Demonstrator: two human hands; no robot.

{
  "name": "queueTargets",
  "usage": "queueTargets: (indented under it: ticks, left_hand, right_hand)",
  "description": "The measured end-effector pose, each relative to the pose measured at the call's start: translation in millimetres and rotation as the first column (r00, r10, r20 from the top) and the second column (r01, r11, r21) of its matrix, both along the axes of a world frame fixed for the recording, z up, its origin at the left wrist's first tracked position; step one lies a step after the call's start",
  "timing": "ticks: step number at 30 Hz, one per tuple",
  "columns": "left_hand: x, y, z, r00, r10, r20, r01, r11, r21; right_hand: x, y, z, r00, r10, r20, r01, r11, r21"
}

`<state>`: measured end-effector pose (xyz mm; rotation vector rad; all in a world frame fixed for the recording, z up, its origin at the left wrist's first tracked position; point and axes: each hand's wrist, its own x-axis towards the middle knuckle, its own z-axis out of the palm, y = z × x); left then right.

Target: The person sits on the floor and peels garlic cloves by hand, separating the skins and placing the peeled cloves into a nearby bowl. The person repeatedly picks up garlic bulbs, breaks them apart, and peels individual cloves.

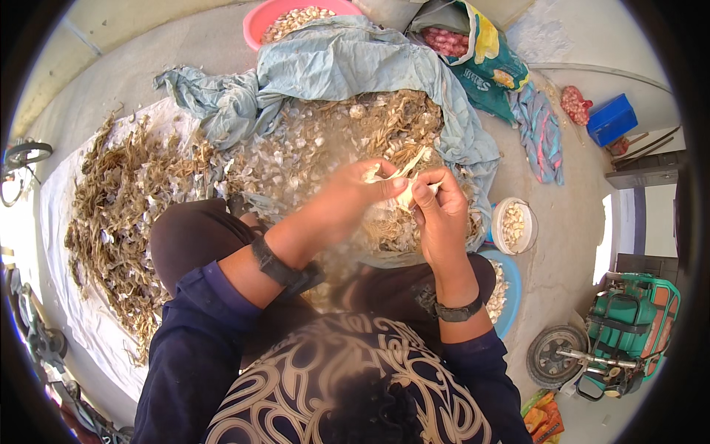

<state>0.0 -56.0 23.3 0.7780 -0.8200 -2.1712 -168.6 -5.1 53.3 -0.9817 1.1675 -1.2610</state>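
My left hand [370, 182] and my right hand [445, 204] meet above the heap, thumbs nearly touching. Between them both sets of fingers pinch a partly peeled garlic bulb [406, 197] with pale, torn husk standing up from it. How much of the bulb each hand grips is partly hidden by the fingers. Below lies a pile of dry garlic skins and stalks [294, 150] on a light blue cloth [355, 61], with a whole garlic bulb [358, 111] near its far side. Some dry roots lie under my right hand.
Garlic cloves fill a pink basin [253, 25] at the far side, a white bucket [531, 227] and a blue basin [513, 299] at right. A green sack [482, 83] holds reddish bulbs. Dried stalks [122, 222] spread leftward. A green tricycle [621, 327] stands right.
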Motion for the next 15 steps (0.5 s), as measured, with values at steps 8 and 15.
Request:
queueTargets:
  ticks: [8,15]
  left_hand:
    - [-4.2,3.1,-5.2,0.980,0.163,0.113,-0.178,0.975,0.136]
    - [8.7,0.7,-2.5,0.995,-0.074,0.062,0.068,0.992,0.102]
  right_hand:
    - [19.5,0.8,-8.7,0.996,-0.044,-0.084,0.045,0.999,0.006]
    - [6.5,0.1,-16.3,0.985,-0.136,0.105,0.125,0.987,0.104]
